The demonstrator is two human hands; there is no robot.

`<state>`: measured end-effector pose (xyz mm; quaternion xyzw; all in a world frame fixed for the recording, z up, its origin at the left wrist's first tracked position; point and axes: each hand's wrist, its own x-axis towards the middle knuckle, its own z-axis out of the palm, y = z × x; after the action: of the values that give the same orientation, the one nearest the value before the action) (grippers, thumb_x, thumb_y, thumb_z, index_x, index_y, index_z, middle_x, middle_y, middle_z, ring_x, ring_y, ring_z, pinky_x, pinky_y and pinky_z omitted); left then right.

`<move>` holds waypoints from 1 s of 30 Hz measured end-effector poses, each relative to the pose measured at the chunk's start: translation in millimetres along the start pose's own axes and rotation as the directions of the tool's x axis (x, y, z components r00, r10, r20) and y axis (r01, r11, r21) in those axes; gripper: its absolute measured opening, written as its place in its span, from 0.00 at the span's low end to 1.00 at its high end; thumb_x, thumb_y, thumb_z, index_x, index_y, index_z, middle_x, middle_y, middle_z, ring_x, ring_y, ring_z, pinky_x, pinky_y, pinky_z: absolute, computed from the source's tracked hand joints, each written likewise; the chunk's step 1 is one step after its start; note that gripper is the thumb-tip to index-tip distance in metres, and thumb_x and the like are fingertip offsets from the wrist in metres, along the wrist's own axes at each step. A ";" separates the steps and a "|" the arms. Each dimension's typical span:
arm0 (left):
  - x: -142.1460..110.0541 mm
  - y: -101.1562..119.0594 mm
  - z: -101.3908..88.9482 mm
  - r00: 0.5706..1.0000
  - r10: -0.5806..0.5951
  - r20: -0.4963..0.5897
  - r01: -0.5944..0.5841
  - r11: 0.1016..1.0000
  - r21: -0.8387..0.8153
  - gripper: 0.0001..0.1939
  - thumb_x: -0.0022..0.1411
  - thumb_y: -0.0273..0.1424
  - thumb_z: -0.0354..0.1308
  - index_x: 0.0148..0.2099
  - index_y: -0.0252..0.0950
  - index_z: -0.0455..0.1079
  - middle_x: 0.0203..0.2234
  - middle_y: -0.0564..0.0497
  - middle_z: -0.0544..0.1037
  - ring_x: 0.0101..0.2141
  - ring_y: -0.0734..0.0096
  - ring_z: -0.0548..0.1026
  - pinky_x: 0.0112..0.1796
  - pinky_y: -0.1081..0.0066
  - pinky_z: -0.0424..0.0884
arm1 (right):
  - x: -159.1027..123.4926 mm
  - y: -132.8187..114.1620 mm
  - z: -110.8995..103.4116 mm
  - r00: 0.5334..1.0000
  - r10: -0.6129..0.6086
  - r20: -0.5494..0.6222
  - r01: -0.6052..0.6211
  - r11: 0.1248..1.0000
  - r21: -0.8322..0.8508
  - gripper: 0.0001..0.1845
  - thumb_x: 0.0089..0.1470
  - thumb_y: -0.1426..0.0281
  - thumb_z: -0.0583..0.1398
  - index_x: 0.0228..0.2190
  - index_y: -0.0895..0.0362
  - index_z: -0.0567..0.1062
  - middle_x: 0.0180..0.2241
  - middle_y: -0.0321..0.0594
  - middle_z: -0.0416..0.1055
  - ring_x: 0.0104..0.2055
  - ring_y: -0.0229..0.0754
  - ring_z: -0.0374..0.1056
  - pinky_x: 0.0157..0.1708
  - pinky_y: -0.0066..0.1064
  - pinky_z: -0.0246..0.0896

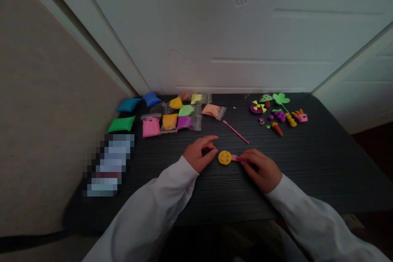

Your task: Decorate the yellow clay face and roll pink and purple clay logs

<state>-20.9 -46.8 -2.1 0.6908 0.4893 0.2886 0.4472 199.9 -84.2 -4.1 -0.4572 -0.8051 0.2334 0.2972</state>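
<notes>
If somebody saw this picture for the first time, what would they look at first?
Probably the bright yellow disc between the left hand and the right hand, which touches the pink strip beside it. Then perhaps the colourful packets at the back left of the dark table, or the green clover shape at its back right.

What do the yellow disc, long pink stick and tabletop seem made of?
Yellow disc: probably matte modelling clay, given its uneven, marked face.
Pink stick: likely smooth plastic, being thin, straight and evenly coloured.
Tabletop: perhaps matte wood or laminate, with fine parallel lines.
</notes>
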 end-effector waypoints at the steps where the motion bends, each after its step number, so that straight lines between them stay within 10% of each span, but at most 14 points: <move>1: 0.5 0.5 -0.5 1.000 -0.025 0.003 0.025 0.998 -0.052 0.21 0.52 0.34 0.53 0.49 0.38 0.60 0.30 0.53 0.75 0.36 0.72 0.70 0.44 0.64 0.62 | 0.4 -0.1 -0.4 1.000 0.006 0.002 -0.006 1.000 0.007 0.11 0.51 0.74 0.51 0.35 0.55 0.71 0.33 0.42 0.68 0.37 0.39 0.65 0.38 0.33 0.64; 16: 9.5 1.0 -4.2 0.955 -0.292 0.052 0.254 0.714 -0.653 0.27 0.45 0.30 0.60 0.48 0.35 0.57 0.25 0.54 0.74 0.28 0.75 0.74 0.32 0.71 0.71 | 35.2 -4.7 -10.5 1.000 -0.011 0.022 0.011 1.000 0.005 0.10 0.50 0.74 0.52 0.34 0.55 0.71 0.34 0.40 0.68 0.38 0.37 0.64 0.38 0.31 0.63; 30: 12.1 -4.9 -0.6 0.931 -0.362 0.053 0.272 0.586 -0.763 0.27 0.38 0.27 0.65 0.44 0.34 0.62 0.21 0.53 0.74 0.24 0.73 0.74 0.28 0.74 0.72 | 39.9 -6.5 -6.8 0.999 0.006 0.054 -0.007 1.000 0.016 0.10 0.50 0.73 0.52 0.34 0.56 0.70 0.34 0.40 0.67 0.36 0.36 0.64 0.37 0.29 0.63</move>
<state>-19.1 -34.7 -6.8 0.3240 0.4614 0.4189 0.7118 184.6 -51.6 15.5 -0.4510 -0.8094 0.2532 0.2782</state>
